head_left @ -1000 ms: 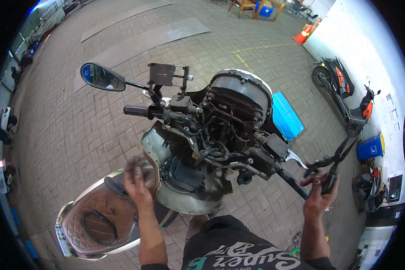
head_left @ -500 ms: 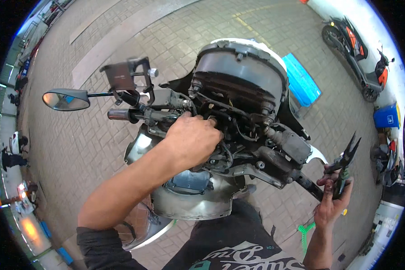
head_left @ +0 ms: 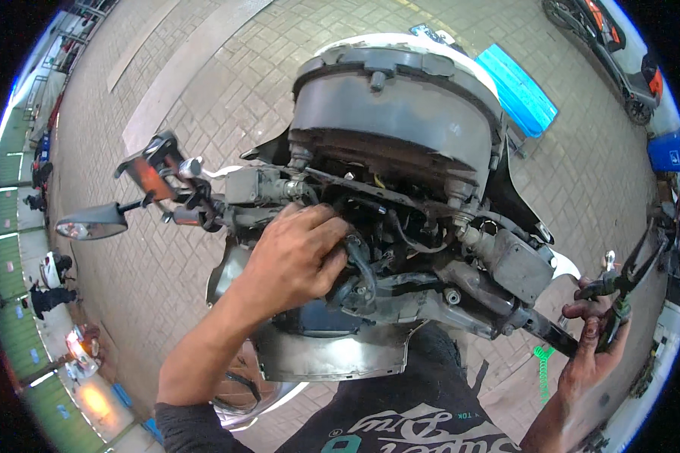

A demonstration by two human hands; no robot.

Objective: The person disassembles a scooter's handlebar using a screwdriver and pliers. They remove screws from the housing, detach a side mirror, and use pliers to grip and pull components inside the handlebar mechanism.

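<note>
In front of me stands a scooter with its front covers off, baring the handlebar [head_left: 408, 302] and a tangle of black cables [head_left: 364, 268]. My left hand [head_left: 298, 253] reaches in at the middle of the bar, fingers curled closed beside the cables. Its fingertips are hidden, so what they grip cannot be made out. At the right end of the bar, my right hand [head_left: 601, 328] is wrapped around long-nosed pliers [head_left: 629, 279]. The pliers' jaws stand apart and point up and away from the bar.
A large dark round-backed front housing [head_left: 393, 106] rises beyond the bar. On the left, a mirror [head_left: 94, 223] and a phone holder [head_left: 155, 170] stick out. A blue panel [head_left: 517, 87] lies on the paving, with another scooter [head_left: 612, 60] and a blue bin [head_left: 669, 153] farther right.
The view has shifted, and the scooter's front looks larger. The phone holder and mirror appear lower and tilted. My left hand's fingers have curled in more; the pliers remain in my right hand.
</note>
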